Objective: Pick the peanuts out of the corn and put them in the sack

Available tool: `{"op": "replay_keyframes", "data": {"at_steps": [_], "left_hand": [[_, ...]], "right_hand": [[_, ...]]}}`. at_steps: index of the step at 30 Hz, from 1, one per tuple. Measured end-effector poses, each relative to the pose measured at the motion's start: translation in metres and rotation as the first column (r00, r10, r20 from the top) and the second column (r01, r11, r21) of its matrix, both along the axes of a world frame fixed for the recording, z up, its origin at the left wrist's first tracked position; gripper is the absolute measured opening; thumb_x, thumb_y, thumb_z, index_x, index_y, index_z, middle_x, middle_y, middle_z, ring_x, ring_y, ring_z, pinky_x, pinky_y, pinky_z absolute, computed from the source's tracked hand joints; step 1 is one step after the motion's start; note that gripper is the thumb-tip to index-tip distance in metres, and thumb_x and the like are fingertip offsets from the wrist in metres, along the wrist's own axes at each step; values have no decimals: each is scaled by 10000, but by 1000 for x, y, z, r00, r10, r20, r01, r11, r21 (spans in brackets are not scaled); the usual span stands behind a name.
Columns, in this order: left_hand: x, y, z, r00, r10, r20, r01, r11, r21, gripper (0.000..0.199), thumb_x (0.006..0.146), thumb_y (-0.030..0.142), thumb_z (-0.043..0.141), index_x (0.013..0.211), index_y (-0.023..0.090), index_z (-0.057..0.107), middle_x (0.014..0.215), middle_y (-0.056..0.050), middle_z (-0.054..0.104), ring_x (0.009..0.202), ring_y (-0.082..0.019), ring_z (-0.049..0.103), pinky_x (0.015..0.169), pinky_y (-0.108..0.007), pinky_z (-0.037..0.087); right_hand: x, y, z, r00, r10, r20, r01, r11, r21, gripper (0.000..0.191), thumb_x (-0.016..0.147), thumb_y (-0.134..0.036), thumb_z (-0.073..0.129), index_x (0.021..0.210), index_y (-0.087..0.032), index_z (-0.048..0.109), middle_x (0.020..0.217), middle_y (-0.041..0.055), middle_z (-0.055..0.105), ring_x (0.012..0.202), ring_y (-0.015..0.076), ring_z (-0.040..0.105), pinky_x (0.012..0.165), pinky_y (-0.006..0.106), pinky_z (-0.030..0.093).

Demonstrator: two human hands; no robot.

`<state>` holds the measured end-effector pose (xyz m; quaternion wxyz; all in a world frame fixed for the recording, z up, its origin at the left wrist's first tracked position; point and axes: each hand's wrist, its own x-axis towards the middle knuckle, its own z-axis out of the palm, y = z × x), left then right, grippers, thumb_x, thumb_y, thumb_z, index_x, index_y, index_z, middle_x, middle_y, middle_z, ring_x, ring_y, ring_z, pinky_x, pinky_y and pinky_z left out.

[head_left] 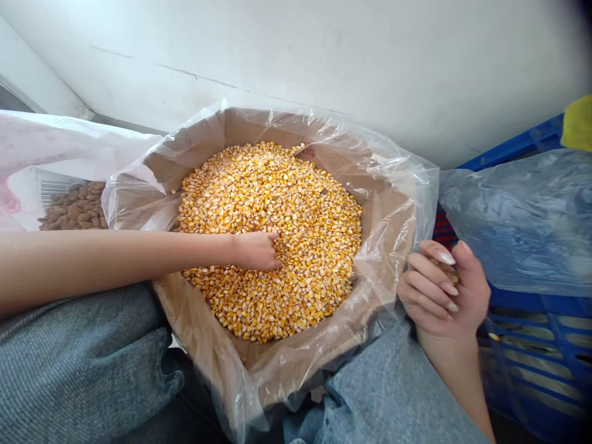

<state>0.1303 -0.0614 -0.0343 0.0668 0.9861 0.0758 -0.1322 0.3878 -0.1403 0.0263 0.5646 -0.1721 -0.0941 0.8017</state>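
A cardboard box (240,364) lined with a clear plastic bag (402,209) sits between my knees, filled with loose yellow corn kernels (300,203). My left hand (254,250) reaches in from the left, its fingertips pressed into the corn. The kernels partly hide the fingertips. My right hand (441,290) rests outside the box by the liner's right edge, with its fingers curled around a small brown lump (446,271). The fingers hide most of the lump.
A white woven sack (60,148) holding brown nuggets (74,208) stands left of the box. A blue plastic crate (531,351) lies to the right under a clear bag (518,222), with a yellow cloth (578,123) beyond. A white wall (324,55) rises behind.
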Motion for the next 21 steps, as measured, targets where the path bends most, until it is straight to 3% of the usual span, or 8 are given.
{"op": "replay_keyframes", "data": {"at_steps": [3,5,9,11,13,15,17,21], "left_hand": [[2,3,4,984,177,-6,-176,969,-172,105,756,182,464,770,181,568,551,-16,602,535,-119,524,835,-311,312],[2,7,10,935,352,-36,-333,841,-427,138,766,265,446,794,178,550,612,-9,595,574,-117,513,744,-279,361],[3,14,19,808,555,-199,-363,202,-910,222,790,302,343,649,166,447,476,33,395,460,-89,393,532,-232,373],[4,16,21,778,558,-290,-267,-125,-955,225,784,279,310,596,174,378,442,47,272,405,-78,312,462,-226,347],[5,16,21,769,535,-350,-194,-327,-925,187,767,261,299,624,174,384,458,47,268,388,-72,280,418,-219,321],[5,15,21,767,528,-364,-167,-384,-908,198,772,284,282,681,170,416,489,38,326,380,-66,275,387,-212,297],[5,14,23,771,534,-348,-191,-327,-926,273,797,355,258,683,171,424,506,33,362,369,-60,257,360,-211,262],[13,3,29,779,535,-326,-390,8,-921,383,779,464,334,539,175,405,435,41,331,361,-63,249,376,-221,259]], "right_hand": [[1,0,1,1000,-2,24,2,1000,0,181,828,-301,367,702,-180,413,460,-86,213,277,-7,146,203,20,61],[1,0,1,999,4,33,-4,1000,0,174,826,-299,374,705,-181,414,461,-86,213,278,-8,142,202,22,53],[2,1,1,999,35,39,-35,999,11,175,823,-311,375,710,-186,420,458,-87,219,277,-6,145,201,25,63],[2,1,0,998,39,42,-40,999,11,180,820,-323,375,708,-190,423,453,-86,231,275,-4,147,201,25,71],[3,1,1,998,41,49,-41,999,-1,177,814,-325,382,706,-193,424,448,-85,250,273,-4,152,201,25,77],[3,0,1,997,42,63,-42,999,-8,172,808,-325,390,701,-195,426,443,-83,273,270,-4,162,201,26,81],[2,0,2,996,34,88,-32,999,-15,175,808,-325,391,697,-194,426,438,-83,284,268,-5,162,203,23,77],[0,1,3,992,2,125,1,1000,-22,188,816,-333,380,698,-195,430,440,-84,289,267,-8,158,212,15,66]]}}
